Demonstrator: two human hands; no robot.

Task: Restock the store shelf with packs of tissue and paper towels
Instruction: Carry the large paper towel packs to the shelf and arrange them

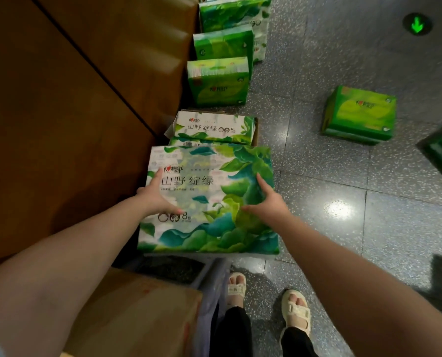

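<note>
While you stand on speckled grey floor [343,163] beside a brown wooden panel [60,112], your left hand [155,199] and right hand [266,204] lie with straight fingers on a large leaf-printed tissue pack [209,199]. Beyond your fingertips, an open carton [255,130] holds like packs. Past it stand green packs [218,82]; another [359,114] sits well right of your fingers.

- Speckled grey floor [343,176], glossy.
- Green tissue packs [218,82] in a row beside wooden panel [60,112].
- Lone green pack [359,115], well apart.
</note>
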